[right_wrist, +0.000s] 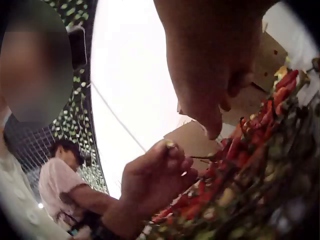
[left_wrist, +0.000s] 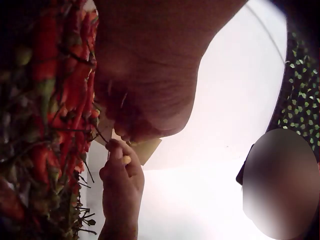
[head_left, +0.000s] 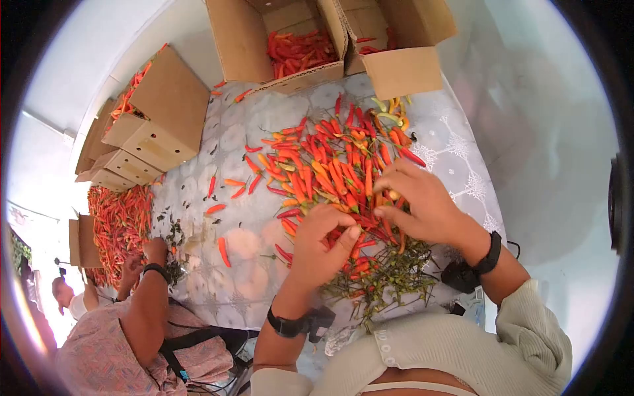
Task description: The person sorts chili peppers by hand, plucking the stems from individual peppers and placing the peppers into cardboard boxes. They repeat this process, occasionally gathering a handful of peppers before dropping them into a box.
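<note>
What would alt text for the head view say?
A person's left hand and right hand work over a heap of red and orange chilies beside green stems on a patterned tablecloth, with cardboard boxes and, at left, another person.

This looks like a produce-sorting or packing workroom, with plain pale-blue walls (head_left: 561, 145) beside a large table with a silvery-white patterned cover (head_left: 224, 171). Slender red and orange chillies (head_left: 323, 158) and thin green stalks (head_left: 389, 280) lie heaped on it. Open brown cardboard boxes (head_left: 234, 39) with chillies line its far and left sides; another person in patterned pink clothing (head_left: 132, 343) sits at its near left.
</note>
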`<state>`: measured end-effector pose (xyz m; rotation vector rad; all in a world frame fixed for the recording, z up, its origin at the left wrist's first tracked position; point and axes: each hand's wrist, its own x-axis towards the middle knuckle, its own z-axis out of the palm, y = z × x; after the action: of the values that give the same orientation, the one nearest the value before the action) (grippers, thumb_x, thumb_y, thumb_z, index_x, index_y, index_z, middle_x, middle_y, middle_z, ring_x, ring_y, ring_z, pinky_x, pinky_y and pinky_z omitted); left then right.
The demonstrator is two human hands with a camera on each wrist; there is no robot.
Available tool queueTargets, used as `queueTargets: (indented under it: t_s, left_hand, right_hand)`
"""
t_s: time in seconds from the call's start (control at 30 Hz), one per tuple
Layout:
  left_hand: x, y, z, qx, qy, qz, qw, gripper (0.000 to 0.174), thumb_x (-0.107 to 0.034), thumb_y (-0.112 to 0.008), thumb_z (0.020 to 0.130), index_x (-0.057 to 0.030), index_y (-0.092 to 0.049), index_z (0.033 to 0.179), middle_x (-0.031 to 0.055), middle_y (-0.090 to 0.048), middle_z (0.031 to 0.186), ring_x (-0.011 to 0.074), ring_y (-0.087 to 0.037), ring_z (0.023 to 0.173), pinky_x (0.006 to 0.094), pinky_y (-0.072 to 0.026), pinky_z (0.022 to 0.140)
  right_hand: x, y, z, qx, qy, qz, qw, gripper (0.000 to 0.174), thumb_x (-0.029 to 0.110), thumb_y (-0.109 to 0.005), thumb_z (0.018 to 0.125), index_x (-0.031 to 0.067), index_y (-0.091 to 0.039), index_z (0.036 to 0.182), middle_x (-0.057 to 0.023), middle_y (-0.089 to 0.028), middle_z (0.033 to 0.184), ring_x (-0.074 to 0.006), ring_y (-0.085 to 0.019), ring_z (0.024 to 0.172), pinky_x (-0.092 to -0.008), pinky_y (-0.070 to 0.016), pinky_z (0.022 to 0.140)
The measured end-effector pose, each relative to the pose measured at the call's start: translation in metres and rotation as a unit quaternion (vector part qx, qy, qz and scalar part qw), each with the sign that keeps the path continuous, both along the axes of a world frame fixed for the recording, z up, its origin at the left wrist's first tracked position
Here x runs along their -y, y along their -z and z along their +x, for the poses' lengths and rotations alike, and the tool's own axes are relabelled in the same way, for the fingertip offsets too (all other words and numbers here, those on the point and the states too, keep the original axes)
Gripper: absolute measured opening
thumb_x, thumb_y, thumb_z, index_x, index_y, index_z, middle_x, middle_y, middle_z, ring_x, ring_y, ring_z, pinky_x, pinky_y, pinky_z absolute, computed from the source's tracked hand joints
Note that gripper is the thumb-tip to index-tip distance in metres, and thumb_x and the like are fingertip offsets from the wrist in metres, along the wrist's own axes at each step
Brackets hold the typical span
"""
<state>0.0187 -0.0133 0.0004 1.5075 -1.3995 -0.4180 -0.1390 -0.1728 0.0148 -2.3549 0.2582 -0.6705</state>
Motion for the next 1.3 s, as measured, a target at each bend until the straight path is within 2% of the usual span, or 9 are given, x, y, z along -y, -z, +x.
queueTargets:
  t_s: [0.07,0.27,0.47,0.67,0.77,0.87,1.0,1.1,1.3]
  left_hand:
    - [0.0,0.003,-0.002,-0.016,-0.018,0.012,1.0,0.013,-0.014,-0.07,0.082,-0.0045,-0.063,0.081,0.0074,-0.058,0.072,0.0243,-0.053,0.07,0.0361,-0.0403,0.067]
    - [0.005,0.005,-0.012,0.11,-0.068,0.001,0.992,0.011,-0.011,-0.072,0.078,-0.0055,-0.063,0.081,0.0068,-0.061,0.074,0.0244,-0.054,0.07,0.0375,-0.0409,0.067]
    - [0.008,0.011,-0.013,0.139,-0.121,-0.028,0.983,0.017,-0.011,-0.074,0.076,-0.0058,-0.064,0.089,0.0069,-0.062,0.079,0.0252,-0.056,0.076,0.0372,-0.0427,0.072]
    - [0.005,0.007,-0.01,0.168,-0.137,-0.022,0.976,0.025,-0.02,-0.076,0.079,-0.0049,-0.064,0.095,0.0081,-0.063,0.089,0.0244,-0.058,0.083,0.0343,-0.0449,0.076]
    - [0.008,0.008,-0.008,0.186,-0.118,-0.054,0.974,0.029,-0.022,-0.077,0.077,-0.0049,-0.065,0.096,0.0087,-0.062,0.092,0.0255,-0.057,0.087,0.0357,-0.0449,0.076]
    - [0.008,0.006,-0.011,0.139,-0.108,-0.042,0.983,0.028,-0.02,-0.078,0.074,-0.0056,-0.067,0.095,0.009,-0.061,0.091,0.0277,-0.056,0.086,0.0388,-0.0432,0.077]
    - [0.007,0.004,-0.009,0.168,-0.076,-0.033,0.982,0.022,-0.017,-0.075,0.074,-0.0056,-0.067,0.091,0.0085,-0.061,0.09,0.0282,-0.055,0.086,0.0391,-0.0427,0.075]
    - [0.007,0.005,-0.006,0.166,-0.06,-0.015,0.984,0.017,-0.013,-0.073,0.075,-0.0055,-0.066,0.088,0.008,-0.06,0.089,0.0286,-0.054,0.084,0.0396,-0.042,0.074]
    - [0.009,0.004,-0.006,0.172,-0.034,-0.02,0.984,0.012,-0.01,-0.071,0.075,-0.0053,-0.065,0.084,0.0073,-0.059,0.084,0.0292,-0.053,0.083,0.0396,-0.0418,0.073]
  right_hand:
    - [0.007,-0.001,0.004,-0.007,0.021,-0.076,0.997,0.026,0.011,-0.07,0.075,0.008,-0.061,0.099,-0.0099,-0.059,0.102,-0.0308,-0.061,0.092,-0.04,-0.0501,0.078]
    - [0.021,0.027,0.006,-0.052,-0.013,-0.113,0.992,0.031,0.005,-0.068,0.074,0.0101,-0.067,0.105,-0.0062,-0.061,0.118,-0.0266,-0.064,0.093,-0.0361,-0.0522,0.076]
    - [0.015,0.025,0.006,-0.023,-0.004,-0.169,0.985,0.028,0.008,-0.063,0.076,0.0118,-0.063,0.104,-0.0048,-0.064,0.111,-0.026,-0.066,0.086,-0.0355,-0.0528,0.071]
    - [0.013,0.018,0.003,-0.122,-0.039,-0.152,0.98,0.028,0.009,-0.063,0.075,0.0137,-0.062,0.102,-0.0031,-0.063,0.094,-0.0264,-0.065,0.079,-0.0371,-0.0507,0.064]
    - [0.005,0.008,-0.003,-0.048,-0.041,-0.177,0.982,0.014,0.016,-0.053,0.084,0.0124,-0.059,0.096,-0.0054,-0.056,0.082,-0.0271,-0.063,0.077,-0.0391,-0.0503,0.062]
    - [-0.006,-0.006,-0.006,-0.034,-0.057,-0.144,0.987,0.018,0.015,-0.06,0.079,0.0122,-0.06,0.097,-0.0053,-0.058,0.085,-0.0261,-0.063,0.077,-0.0383,-0.05,0.059]
    - [-0.012,0.004,-0.002,-0.008,-0.064,-0.11,0.992,0.021,0.013,-0.065,0.075,0.011,-0.059,0.095,-0.0056,-0.059,0.087,-0.0266,-0.063,0.076,-0.0382,-0.0496,0.059]
    - [-0.009,0.01,0.003,0.039,-0.057,-0.101,0.992,0.021,0.012,-0.065,0.075,0.0103,-0.057,0.094,-0.006,-0.058,0.085,-0.0269,-0.063,0.074,-0.0386,-0.0491,0.058]
    - [-0.009,0.008,0.001,0.003,-0.075,-0.105,0.992,0.018,0.013,-0.065,0.075,0.0116,-0.057,0.091,-0.0057,-0.055,0.081,-0.0261,-0.061,0.071,-0.0377,-0.0485,0.057]
